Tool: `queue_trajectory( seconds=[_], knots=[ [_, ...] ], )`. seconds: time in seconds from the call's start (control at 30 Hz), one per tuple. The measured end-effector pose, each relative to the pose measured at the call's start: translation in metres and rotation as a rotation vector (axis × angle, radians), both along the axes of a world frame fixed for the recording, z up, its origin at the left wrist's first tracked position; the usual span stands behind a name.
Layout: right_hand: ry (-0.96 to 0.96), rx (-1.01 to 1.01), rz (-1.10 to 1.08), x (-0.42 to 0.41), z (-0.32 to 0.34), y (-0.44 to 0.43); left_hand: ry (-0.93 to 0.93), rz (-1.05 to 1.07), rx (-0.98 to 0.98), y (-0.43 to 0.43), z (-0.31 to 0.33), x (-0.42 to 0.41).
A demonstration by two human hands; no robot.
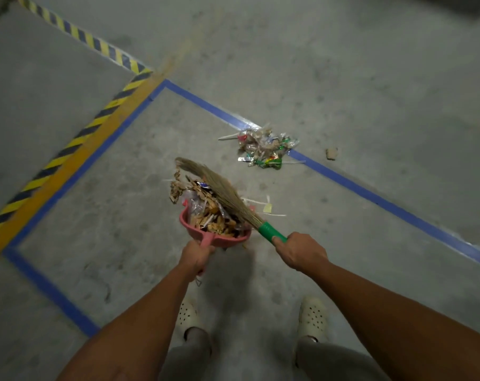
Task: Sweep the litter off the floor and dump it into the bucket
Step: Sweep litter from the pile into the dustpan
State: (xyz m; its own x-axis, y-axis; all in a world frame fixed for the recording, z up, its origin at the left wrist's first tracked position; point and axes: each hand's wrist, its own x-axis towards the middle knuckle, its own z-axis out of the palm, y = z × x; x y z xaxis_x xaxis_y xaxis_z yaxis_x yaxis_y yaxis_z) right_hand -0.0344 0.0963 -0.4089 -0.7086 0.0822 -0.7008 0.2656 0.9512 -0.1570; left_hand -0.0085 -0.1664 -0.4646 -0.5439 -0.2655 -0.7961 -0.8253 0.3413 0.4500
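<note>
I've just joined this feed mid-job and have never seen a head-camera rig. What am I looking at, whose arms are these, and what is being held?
There is one picture, from a camera worn on the person's head, looking down at a concrete floor. The two arms at the bottom are that person's own; no machine is involved. The left hand grips the handle of a pink dustpan heaped with litter. The right hand grips the green handle of a broom, whose bristles lie across the pan's load. Farther off, a second litter pile sits on a blue tape line, and a few scraps lie beside the broom. The bucket is not in view.
</note>
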Motion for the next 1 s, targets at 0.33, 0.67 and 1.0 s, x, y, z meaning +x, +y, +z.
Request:
queue_trajectory(
  seconds=[0.33,0.67,1.0],
  knots=[
    [0.147,0.003,-0.039,0.036,0.176,0.021,0.136,0.099,0.021,0.025,0.171,0.041],
    [0.169,0.047,-0.112,0.064,0.226,-0.023,0.209,0.071,0.062,-0.021,0.219,0.045],
    [0.281,0.079,-0.354,0.112,0.278,-0.093,0.329,-0.137,0.059,-0.084,0.27,0.027]
  ],
)
